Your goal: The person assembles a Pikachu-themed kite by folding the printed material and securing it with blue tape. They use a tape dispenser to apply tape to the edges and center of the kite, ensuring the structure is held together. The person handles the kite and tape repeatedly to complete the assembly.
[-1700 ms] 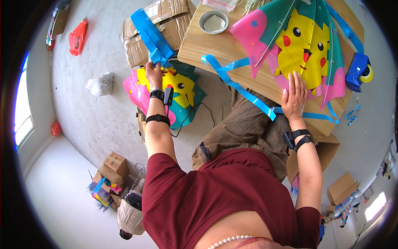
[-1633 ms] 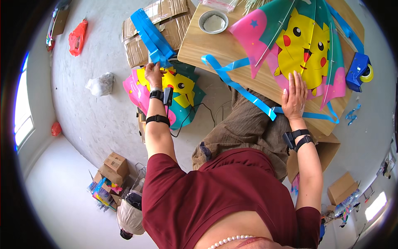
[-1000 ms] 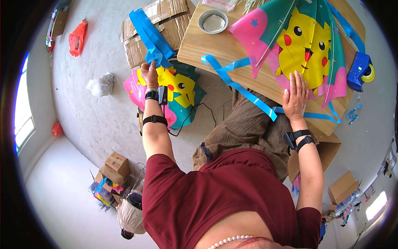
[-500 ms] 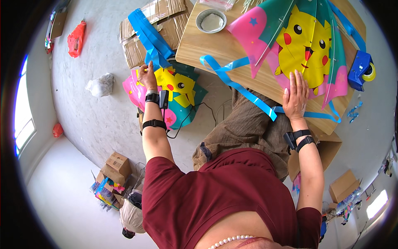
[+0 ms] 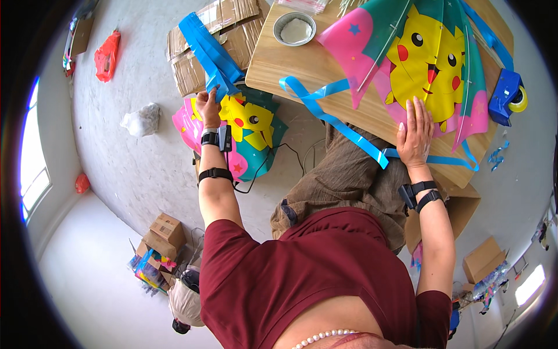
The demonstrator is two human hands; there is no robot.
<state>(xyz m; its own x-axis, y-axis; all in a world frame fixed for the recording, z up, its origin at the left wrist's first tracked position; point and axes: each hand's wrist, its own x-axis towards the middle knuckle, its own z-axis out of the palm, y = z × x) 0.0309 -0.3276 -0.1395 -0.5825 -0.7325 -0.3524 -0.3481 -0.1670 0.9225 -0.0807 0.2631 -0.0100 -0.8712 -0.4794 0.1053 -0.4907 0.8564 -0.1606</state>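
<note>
My right hand [image 5: 415,132] lies with its fingers stretched out on the lower edge of a kite [image 5: 430,64]. The kite is pink and green with a yellow cartoon figure and thin rods, and it rests on the wooden table. Off to the left, my left hand [image 5: 208,108] pinches the lower end of a bundle of blue ribbon strips [image 5: 210,52]. That bundle drapes over a cardboard box. Beneath the left hand, a stack of similar printed kites [image 5: 256,125] sits beside the table. A loose blue ribbon [image 5: 340,125] curls over the table's near edge.
On the wooden table [image 5: 273,70] stand a round metal bowl [image 5: 294,29] with white contents and a blue tape dispenser [image 5: 504,99] at the right edge. The cardboard box [image 5: 241,38] adjoins the table's left side. Plastic bags [image 5: 141,119] and cartons lie on the floor.
My left hand's fingers have shifted slightly to the right at the ribbon bundle's lower end. My right hand stays flat on the kite.
</note>
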